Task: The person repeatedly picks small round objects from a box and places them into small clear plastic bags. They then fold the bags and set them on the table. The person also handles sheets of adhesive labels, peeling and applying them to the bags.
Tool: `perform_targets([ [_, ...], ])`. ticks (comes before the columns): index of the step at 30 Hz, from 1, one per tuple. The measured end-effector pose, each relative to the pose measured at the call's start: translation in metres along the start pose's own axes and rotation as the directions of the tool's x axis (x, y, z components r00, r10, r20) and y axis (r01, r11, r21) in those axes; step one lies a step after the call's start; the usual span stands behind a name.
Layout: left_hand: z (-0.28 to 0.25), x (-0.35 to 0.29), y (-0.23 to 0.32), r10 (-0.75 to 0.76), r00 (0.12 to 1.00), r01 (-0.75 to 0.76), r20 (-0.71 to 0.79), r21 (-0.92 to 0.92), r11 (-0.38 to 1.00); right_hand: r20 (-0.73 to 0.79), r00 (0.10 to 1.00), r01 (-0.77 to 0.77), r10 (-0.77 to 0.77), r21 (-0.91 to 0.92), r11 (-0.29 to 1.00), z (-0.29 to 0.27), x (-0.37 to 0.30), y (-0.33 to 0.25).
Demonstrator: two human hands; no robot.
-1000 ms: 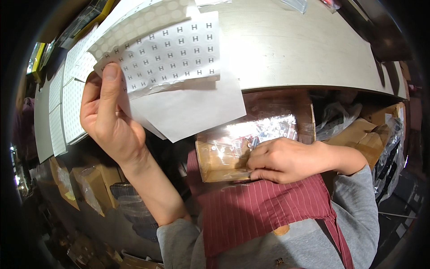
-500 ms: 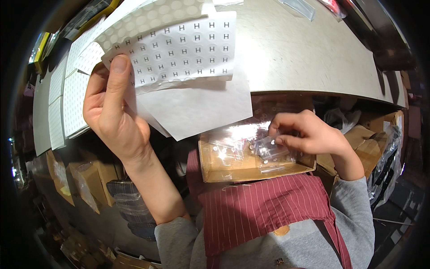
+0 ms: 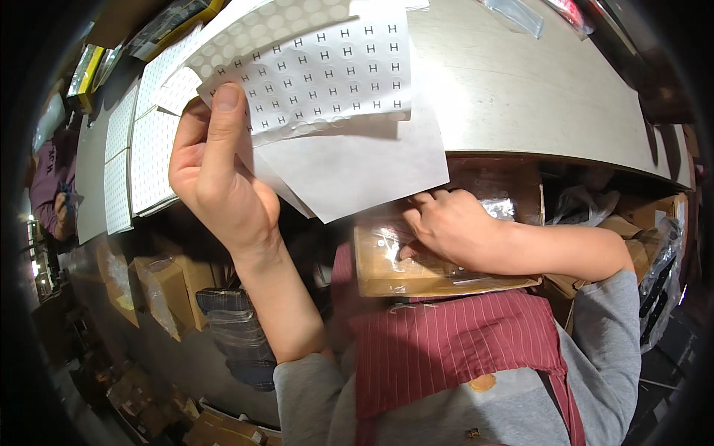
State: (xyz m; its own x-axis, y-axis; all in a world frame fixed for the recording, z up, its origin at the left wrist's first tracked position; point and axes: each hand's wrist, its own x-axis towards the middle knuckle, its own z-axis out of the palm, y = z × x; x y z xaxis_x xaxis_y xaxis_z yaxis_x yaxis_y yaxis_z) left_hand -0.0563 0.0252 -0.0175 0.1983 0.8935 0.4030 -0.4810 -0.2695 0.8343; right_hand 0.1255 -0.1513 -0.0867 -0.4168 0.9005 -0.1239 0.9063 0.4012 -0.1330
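My left hand (image 3: pixel 223 163) is closed on a sticker sheet (image 3: pixel 327 74), thumb on its front near the left edge. The sheet is white, with rows of round stickers bearing a small dark mark. Its upper part curls back, and a plain white backing sheet (image 3: pixel 357 167) hangs below. My right hand (image 3: pixel 461 230) reaches into a shallow cardboard box (image 3: pixel 446 286) at the table's front edge. Its thumb and fingers are apart over clear plastic packets (image 3: pixel 379 245), some with small white round spots. The fingertips are partly hidden, and I see nothing held between them.
The pale table (image 3: pixel 520 97) spans the far side. More sticker sheets (image 3: pixel 152 160) lie stacked at its left. An open carton (image 3: pixel 647 230) with plastic wrap stands at the right. Several boxes (image 3: pixel 163 290) sit below on the left. Another person (image 3: pixel 56 178) is at the far left.
My right hand has moved left across the box, its forearm now lying over the box's right side. My left hand keeps its hold on the sticker sheet. The whole view has shifted slightly.
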Motion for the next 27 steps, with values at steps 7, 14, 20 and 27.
perform_targets([
  [7, -0.002, -0.002, -0.001, -0.025, 1.0, 0.025, -0.007, 0.018, 1.0, 0.208, 0.976, -0.15, 0.066, 0.425, 0.892, -0.044, -0.008, 0.037],
  [14, -0.002, -0.003, 0.0, -0.044, 0.999, 0.044, -0.008, 0.004, 0.999, 0.412, 0.872, -0.475, 0.263, 0.841, 0.26, -0.074, -0.049, 0.057],
  [20, 0.0, -0.002, 0.002, -0.062, 0.997, 0.063, -0.037, 0.032, 0.998, 0.344, 0.897, -0.314, 0.279, 0.938, -0.148, -0.067, -0.075, 0.062],
  [27, -0.002, -0.003, 0.002, -0.058, 0.998, 0.059, -0.029, 0.049, 0.997, 0.042, 0.923, -0.182, 0.383, 0.923, 0.34, -0.057, -0.094, 0.058],
])
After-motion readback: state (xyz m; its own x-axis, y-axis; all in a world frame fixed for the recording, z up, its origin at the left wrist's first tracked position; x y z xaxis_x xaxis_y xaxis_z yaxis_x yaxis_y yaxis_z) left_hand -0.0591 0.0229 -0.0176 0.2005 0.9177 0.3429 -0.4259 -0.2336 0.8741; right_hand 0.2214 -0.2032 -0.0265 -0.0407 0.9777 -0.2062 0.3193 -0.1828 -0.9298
